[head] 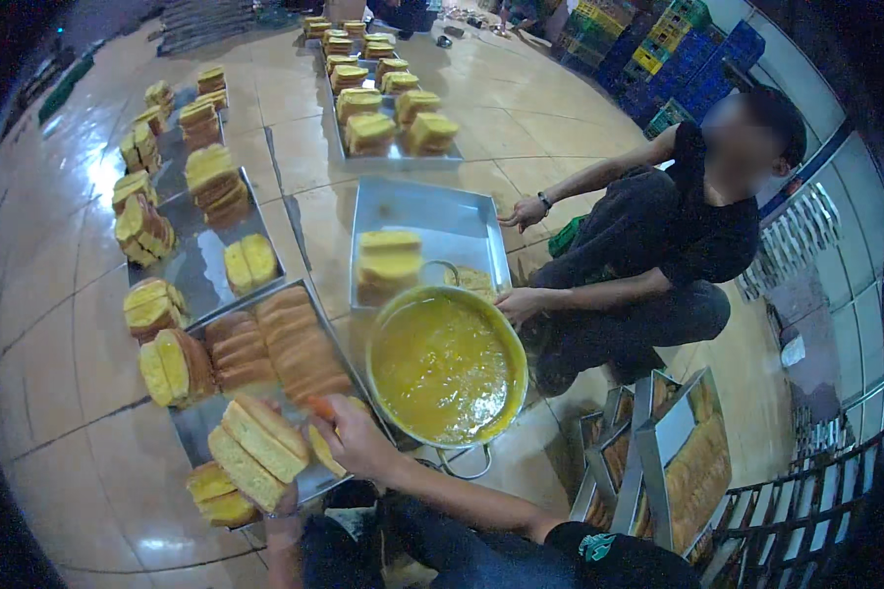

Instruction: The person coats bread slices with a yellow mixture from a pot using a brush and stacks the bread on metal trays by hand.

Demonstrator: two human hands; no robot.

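Note:
My left hand (289, 497), mostly hidden behind the bread, holds a thick block of pale bread (258, 453) tilted with its cut faces up. Close beside it, my right hand (357, 438) grips a small orange object (321, 407), too little of which shows to name. Yellow bread (324, 449) lies partly hidden under that hand. Below both hands is a metal tray (191, 434) with rows of brown-topped bread (302, 342) and yellow-coated bread blocks (173, 368) along its left edge. A large two-handled pot (467, 468) of yellow spread (446, 368) stands to the right.
A person (714, 199) crouches across the pot, one hand at a metal tray (427, 199) holding a bread block (390, 265). More bread stands on trays (184, 213) at left and ahead. Tilted bread trays (670, 456) stand at lower right; plastic crates (678, 59) are stacked behind.

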